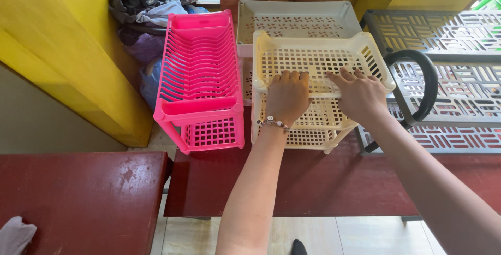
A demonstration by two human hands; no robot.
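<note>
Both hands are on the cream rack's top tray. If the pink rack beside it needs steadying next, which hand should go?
Probably the left hand: it grips the cream rack at the front rim nearest the pink rack. The right hand would have to cross over it.

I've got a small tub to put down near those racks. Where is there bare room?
The dark red surface in front of the cream rack and pink rack is bare apart from the forearms. The lower red table at left is bare except a cloth. Behind and right is crowded: white tray, grey trays.
</note>
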